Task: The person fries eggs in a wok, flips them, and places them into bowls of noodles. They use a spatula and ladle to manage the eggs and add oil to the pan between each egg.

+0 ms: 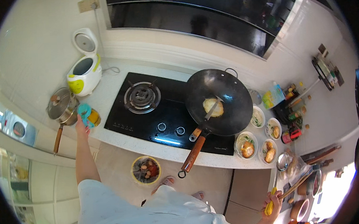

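Observation:
My left hand (82, 127) grips an oil jug (94, 115) with a turquoise lid and yellow liquid inside, at the counter's left end. At the lower right, my right hand (274, 205) holds a ladle by its yellow handle (270, 202), along with wooden chopsticks (297, 184). The ladle's metal bowl (283, 161) is over the right counter. Before me a black wok (234, 108) sits on the right side of the gas hob (140, 126). In it lies a fried egg (209, 105), with a spatula (211, 112) whose blade reaches over the egg.
Several bowls (245, 145) of noodles, some topped with fried egg, stand right of the wok. A rice cooker (86, 71) with raised lid and a lidded saucepan (63, 108) are at left. Bottles (296, 114) line the right wall. A waste bin (133, 180) stands on the floor.

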Motion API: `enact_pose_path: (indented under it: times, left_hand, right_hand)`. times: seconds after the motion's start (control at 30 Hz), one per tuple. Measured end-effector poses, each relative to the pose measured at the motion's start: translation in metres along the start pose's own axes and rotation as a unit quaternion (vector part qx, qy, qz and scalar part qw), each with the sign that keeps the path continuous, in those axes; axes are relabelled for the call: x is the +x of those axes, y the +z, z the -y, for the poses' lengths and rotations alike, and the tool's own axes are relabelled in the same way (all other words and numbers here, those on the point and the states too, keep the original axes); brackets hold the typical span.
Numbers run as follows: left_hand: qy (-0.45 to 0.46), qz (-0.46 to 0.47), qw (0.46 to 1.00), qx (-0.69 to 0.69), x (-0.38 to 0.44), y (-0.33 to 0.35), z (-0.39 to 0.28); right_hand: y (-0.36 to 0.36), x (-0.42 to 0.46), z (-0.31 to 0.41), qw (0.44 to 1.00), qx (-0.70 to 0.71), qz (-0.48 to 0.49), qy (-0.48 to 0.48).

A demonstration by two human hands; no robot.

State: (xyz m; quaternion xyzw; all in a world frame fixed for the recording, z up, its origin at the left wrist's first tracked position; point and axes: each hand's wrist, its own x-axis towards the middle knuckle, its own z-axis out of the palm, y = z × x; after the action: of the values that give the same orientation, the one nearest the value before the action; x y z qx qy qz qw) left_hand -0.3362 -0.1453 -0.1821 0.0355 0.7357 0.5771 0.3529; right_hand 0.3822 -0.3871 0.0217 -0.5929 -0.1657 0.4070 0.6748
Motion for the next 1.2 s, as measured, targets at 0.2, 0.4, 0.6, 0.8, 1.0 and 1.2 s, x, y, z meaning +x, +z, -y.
enact_pose_path:
  times: [0.2,0.4,0.6,0.8,1.0,1.2]
  left_hand:
    - [-0.089,0.065,0.986,-0.126,-0.011,0.012,-0.016]
    - [-0.006,0.012,0.990,-0.142,-0.035,0.030,-0.040]
    - [0.091,0.127,0.981,0.114,-0.122,0.059,-0.097]
    - [0.111,0.405,0.878,0.229,-0.193,0.135,-0.130]
    - [0.160,0.483,0.794,0.334,-0.254,0.221,-0.126]
    - [0.284,0.446,0.716,0.455,-0.263,0.280,-0.108]
  right_hand:
    - [0.034,-0.026,-0.007,0.999,0.027,-0.018,-0.008]
    - [0.049,-0.024,-0.012,0.998,0.044,-0.030,0.011]
    - [0.064,-0.024,-0.019,0.997,0.062,-0.034,0.013]
    - [0.064,-0.029,-0.022,0.996,0.086,-0.023,0.024]
    - [0.051,-0.041,-0.024,0.995,0.097,-0.032,0.019]
    - [0.025,-0.045,-0.030,0.991,0.115,-0.057,0.023]
